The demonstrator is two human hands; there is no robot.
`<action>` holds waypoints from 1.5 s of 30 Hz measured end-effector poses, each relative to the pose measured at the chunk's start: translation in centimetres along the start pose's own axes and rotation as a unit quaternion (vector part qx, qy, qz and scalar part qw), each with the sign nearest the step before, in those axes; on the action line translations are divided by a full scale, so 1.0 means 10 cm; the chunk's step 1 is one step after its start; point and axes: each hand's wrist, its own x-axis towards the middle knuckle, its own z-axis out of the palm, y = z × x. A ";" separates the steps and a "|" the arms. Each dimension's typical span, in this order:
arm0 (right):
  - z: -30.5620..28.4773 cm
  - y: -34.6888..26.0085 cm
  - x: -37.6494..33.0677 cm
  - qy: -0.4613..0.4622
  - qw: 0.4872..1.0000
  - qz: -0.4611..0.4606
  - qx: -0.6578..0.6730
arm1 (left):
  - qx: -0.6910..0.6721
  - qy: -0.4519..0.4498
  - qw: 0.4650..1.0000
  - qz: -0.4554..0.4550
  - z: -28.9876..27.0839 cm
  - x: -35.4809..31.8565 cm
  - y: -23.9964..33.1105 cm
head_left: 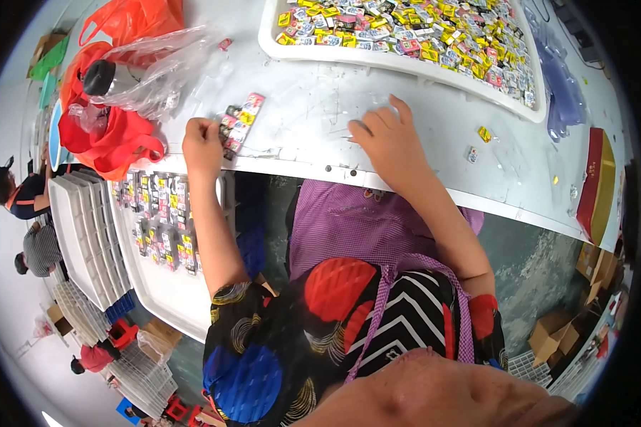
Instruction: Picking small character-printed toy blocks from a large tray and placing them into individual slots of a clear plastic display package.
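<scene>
The left hand sits at the near edge of the white table, its fingers curled and pinching the near end of a short row of small colourful packets that fans out from it across the table top. The right hand lies flat just beside, fingers spread and pressed on the bare surface, holding nothing. The sorting looks only partly done: 1 row is gathered at the left hand, while the large white tray at the far side is heaped with loose packets, far too many to count. About 3 stray packets lie well apart to the right. Below the table edge, 1 lower white tray carries packets set in neat rows, perhaps a few dozen, though the fisheye bend blurs them. 1 clear plastic bag and 1 red-orange bag lie at the left, 1 red box at the right.
</scene>
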 end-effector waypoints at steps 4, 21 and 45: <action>-0.23 0.09 -0.34 -0.013 0.998 0.046 -0.029 | -0.011 -0.035 0.999 -0.004 0.24 0.02 0.38; -0.88 1.56 -0.32 0.071 0.959 0.255 -0.099 | -0.073 -0.108 0.922 0.365 0.94 0.12 1.87; -0.97 1.80 -0.27 0.073 0.938 0.267 0.209 | -0.163 -0.217 0.935 0.228 1.22 0.17 2.29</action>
